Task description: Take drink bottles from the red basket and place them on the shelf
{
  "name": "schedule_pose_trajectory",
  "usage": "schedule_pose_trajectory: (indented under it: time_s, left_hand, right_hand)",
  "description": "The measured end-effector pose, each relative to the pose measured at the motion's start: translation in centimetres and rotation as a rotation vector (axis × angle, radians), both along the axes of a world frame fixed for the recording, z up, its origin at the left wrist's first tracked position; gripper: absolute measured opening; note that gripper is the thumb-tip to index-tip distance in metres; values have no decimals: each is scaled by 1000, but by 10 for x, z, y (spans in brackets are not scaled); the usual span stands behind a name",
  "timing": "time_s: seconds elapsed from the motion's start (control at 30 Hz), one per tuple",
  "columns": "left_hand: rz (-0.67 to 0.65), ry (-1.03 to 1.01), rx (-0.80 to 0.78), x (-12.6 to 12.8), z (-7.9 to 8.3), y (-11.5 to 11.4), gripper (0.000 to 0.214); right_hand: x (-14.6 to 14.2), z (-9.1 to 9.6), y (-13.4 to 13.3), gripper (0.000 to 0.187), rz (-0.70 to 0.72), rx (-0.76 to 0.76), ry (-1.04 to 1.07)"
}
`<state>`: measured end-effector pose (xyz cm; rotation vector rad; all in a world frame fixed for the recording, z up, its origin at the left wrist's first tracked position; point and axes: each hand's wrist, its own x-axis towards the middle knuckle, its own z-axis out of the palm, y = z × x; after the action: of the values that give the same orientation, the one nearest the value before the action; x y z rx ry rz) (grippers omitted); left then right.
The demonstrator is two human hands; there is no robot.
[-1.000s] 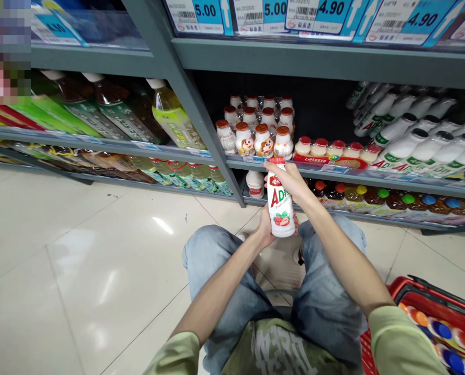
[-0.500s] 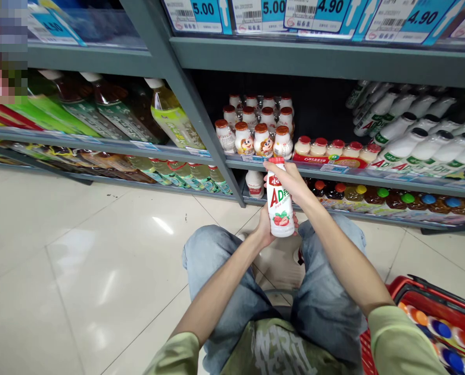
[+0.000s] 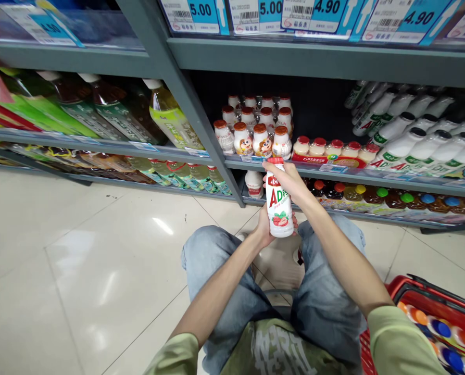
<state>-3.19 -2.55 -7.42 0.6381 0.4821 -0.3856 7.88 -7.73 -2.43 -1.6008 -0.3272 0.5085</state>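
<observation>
Between the shelves (image 3: pixel 314 58) and the bent knees (image 3: pixel 212 250), in the head view, a white bottle (image 3: pixel 280 211) was held by both hands, its red cap pointed shelfward. Its lower part was clasped from behind by the left hand (image 3: pixel 265 229); its upper part was grasped by the right hand (image 3: pixel 292 181). Beyond, small orange-capped bottles (image 3: pixel 252 141) were ranged; at the right, bottles were contained in a red basket (image 3: pixel 402 285).

One head-mounted view, taken from above the wearer's knees (image 3: pixel 212 255), facing forward and steeply down. Sleeves (image 3: pixel 402 338) lie near the lens; the shelving (image 3: pixel 294 57) stands at the far side. Coverage runs from floor tiles (image 3: pixel 79 250) at left to a red basket (image 3: pixel 397 286) at near right.
</observation>
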Motion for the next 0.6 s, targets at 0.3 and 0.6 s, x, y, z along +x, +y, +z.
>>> schedule_pose_trajectory:
  time_s: [0.3, 0.6]
  left_hand:
    - [-3, 13, -3, 1, -2, 0, 69]
    - [5, 15, -18, 1, -3, 0, 68]
  right_hand:
    - [1, -1, 1, 39, 8, 14, 13]
    - [1, -1, 0, 36, 7, 23, 20]
